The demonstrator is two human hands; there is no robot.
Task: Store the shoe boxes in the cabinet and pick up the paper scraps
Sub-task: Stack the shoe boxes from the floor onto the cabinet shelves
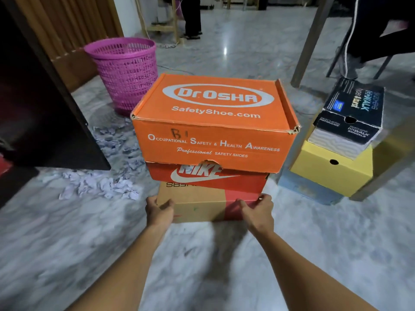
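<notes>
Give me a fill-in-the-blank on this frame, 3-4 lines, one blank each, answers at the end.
1. The top box of the held stack is the orange Dr.Osha box, and right under it sits the red ____ box.
2. The left hand and right hand grip the ____ box of that stack.
3. The paper scraps lie on the ____.
4. The basket behind the scraps is ____ in colour.

Answers: Nike; bottom; floor; pink
</notes>
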